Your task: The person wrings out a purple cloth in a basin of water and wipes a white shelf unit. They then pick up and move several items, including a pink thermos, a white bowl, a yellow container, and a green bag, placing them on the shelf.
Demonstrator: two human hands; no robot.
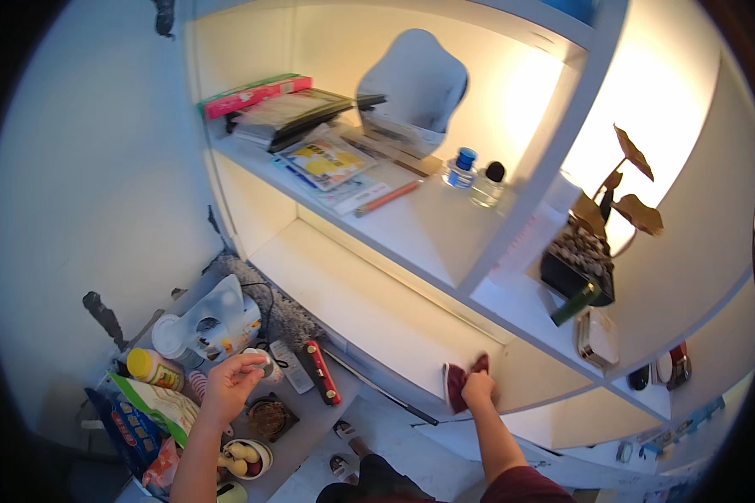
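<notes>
My right hand (479,388) grips a pair of dark red shoes (456,383) at the right end of the white lower shelf (377,302). One shoe shows its pale sole edge; the fingers partly cover the other. Over the cluttered side table at the lower left, my left hand (234,385) is raised with thumb and fingers curled towards each other. A small round grey thing (268,367) shows at its fingertips, in front of a white cup; whether the fingers hold it is not clear.
The side table (314,418) bears a yellow-lidded jar (154,370), snack bags, a red multi-tool (323,372) and a bowl of round food (245,459). Above, the shelf holds a mirror (412,88), two bottles (487,184) and a potted plant (579,258).
</notes>
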